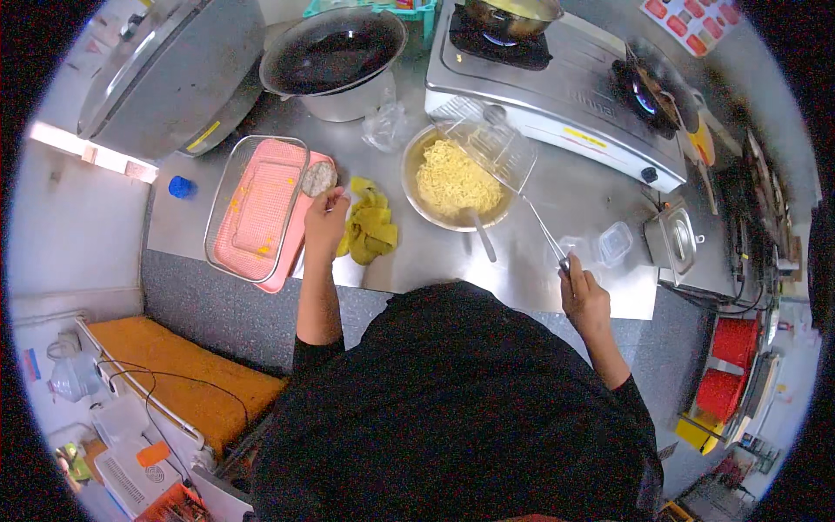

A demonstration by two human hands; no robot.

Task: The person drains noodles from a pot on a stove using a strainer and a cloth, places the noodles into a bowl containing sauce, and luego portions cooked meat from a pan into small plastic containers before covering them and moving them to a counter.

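Observation:
My right hand (585,290) grips the handle of a wire mesh strainer (499,153), whose basket hangs over the far right side of a metal bowl (427,210). Yellow noodles (453,176) fill the bowl, and a metal utensil handle (484,240) leans out over its near rim. My left hand (326,222) is at the right edge of a pink tray (277,282), just below a round greyish-white object (319,178). Whether its fingers hold anything is unclear. A crumpled yellow-green cloth (370,228) lies right beside it. A wire basket (225,199) sits on the tray, with orange scraps in it.
Behind the bowl, a gas stove (554,98) has lit burners under a pot (515,12) and a frying pan (659,98). A large dark-filled pot (342,104) and crumpled plastic bag (385,127) stand left of it. Clear plastic container (615,243) and lidded steel container (675,241) are right.

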